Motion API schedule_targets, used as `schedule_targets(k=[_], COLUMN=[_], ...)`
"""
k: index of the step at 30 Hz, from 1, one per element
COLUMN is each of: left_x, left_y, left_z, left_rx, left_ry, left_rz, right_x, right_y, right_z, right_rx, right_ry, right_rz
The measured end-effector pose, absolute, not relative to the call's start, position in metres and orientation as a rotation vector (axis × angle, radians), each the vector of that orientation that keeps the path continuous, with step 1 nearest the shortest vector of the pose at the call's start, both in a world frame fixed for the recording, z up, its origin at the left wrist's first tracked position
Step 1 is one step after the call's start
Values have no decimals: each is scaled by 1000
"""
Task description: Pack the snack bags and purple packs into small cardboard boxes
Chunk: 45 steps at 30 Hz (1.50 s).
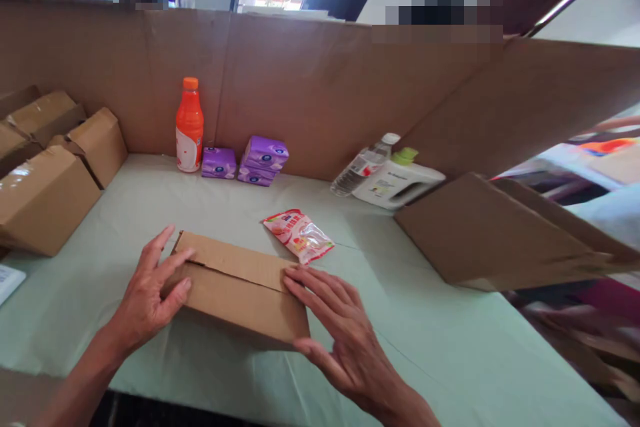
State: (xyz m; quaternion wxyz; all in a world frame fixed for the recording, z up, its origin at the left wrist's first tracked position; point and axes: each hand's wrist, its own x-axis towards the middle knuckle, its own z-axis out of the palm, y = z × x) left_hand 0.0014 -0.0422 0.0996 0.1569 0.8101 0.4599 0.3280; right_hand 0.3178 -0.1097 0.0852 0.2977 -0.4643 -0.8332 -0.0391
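The bench [430,327], spread with a pale green cloth, carries everything, and a tall cardboard wall [320,87] runs along its far edge. At the right edge stands a large brown carton [480,227], its far-left corner near the wall. Several cardboard boxes [50,193] crowd the far left corner and left edge. Close to the near edge, left of its middle, is the closed cardboard box [245,287], its flaps meeting along a seam with a dark gap at the left end.

The left hand [145,297] is at the box's left end with its grip spread, thumb and a fingertip on the top. The right hand [340,320] is at the right end, grip also spread: fingers lie close together on the top, thumb apart at the near lower corner.

Toward the far right corner, a white jug [385,183] with a green cap sits beside a clear bottle [353,170]. An orange bottle [189,123] stands upright by the far edge, left of centre. A red-and-white packet [300,237] lies just beyond the box; whether they touch is unclear. Three purple packs [265,152], two of them stacked, sit right of the orange bottle.
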Motion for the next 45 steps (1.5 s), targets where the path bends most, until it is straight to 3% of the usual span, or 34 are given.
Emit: schedule_targets(k=[10,15,20,25,33,39,45], left_x=[-19,-37,-48,-54,-74,-75,-66], left_y=[-27,-48,-50,12,160,212,211], left_z=[93,83,78,78,76,76,70], left_rx=[2292,2316,2300,2113,1746,1608,1610], left_ry=[970,1218,1793,2279,2541,2617,2622], left_rz=[793,1000,1265,1389,1455,1428,1343], right_x=[323,312,240,156,140,144,143], right_y=[-103,-44,50,98,60,63,63], right_z=[77,84,95,61,-33,-37,-35], right_rx=[-1240,-1055,-1162,-1435,-1412,-1379,-1346], right_ry=[-2334,-2476,-2543,-2162,-2169,-2165,-2161], right_rz=[-105,-9,95,173,285,346,401])
